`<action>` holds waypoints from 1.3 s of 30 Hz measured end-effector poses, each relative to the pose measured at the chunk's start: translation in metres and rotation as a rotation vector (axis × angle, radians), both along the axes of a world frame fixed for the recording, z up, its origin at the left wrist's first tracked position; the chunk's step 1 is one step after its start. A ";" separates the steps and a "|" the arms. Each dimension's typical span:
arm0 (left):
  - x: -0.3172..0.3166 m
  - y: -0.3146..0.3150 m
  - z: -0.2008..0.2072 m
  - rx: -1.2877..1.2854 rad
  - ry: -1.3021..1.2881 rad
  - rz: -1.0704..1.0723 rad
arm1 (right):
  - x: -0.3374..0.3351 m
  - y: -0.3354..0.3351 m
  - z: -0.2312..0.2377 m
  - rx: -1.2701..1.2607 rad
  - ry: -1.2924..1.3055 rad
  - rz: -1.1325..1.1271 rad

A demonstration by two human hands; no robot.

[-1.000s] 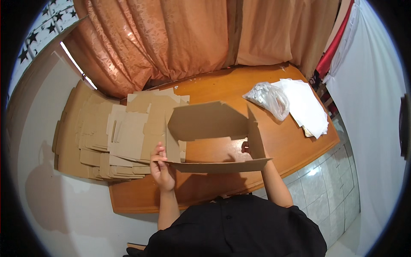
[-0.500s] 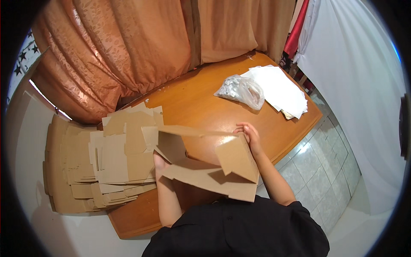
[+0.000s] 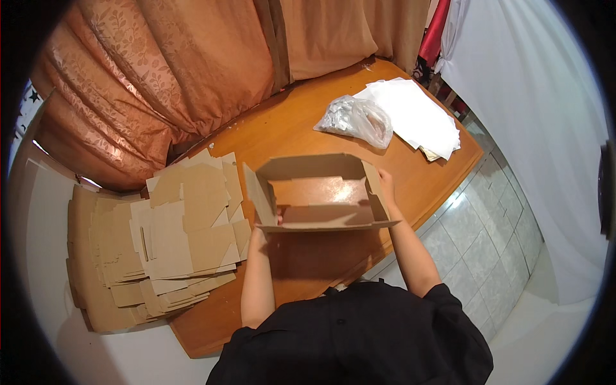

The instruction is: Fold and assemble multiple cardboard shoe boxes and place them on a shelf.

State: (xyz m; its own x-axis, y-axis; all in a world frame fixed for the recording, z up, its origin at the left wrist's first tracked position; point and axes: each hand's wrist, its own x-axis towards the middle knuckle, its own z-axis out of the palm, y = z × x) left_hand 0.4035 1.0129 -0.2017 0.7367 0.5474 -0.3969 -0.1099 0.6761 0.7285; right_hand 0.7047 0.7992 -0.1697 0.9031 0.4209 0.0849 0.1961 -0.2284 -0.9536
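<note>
A brown cardboard box [image 3: 317, 167], unfolded into a four-sided frame, is held up in front of me over the table. Through its middle the wooden tabletop shows, so its top and bottom are open. My left hand [image 3: 280, 219] grips the lower left corner; only a few fingertips show, the rest sits behind the cardboard. At the right wall, my right hand [image 3: 386, 185] holds the box from outside, its fingers partly hidden by the panel. Flaps stick out at the near left and near right corners.
A large pile of flat cardboard blanks [image 3: 170, 237] lies on the left of the wooden table [image 3: 256, 131]. Toward the far right are a clear plastic bag [image 3: 356, 120] with silvery contents and a stack of white sheets [image 3: 410, 115]. Orange curtains [image 3: 160, 70] hang along the back edge.
The box has turned from a skewed tilt to a squarer frame with its opening facing up, and has moved slightly away from me. Both hands have kept hold of it.
</note>
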 end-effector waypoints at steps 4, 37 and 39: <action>-0.014 -0.031 -0.028 0.195 0.174 -0.096 | -0.016 -0.038 -0.056 -0.223 0.065 -0.037; 0.015 -0.015 -0.020 -0.159 -0.273 -0.204 | -0.037 -0.051 -0.084 0.127 0.575 -0.020; 0.064 -0.055 0.033 0.051 0.282 -0.029 | -0.018 -0.078 -0.093 -0.016 0.534 -0.142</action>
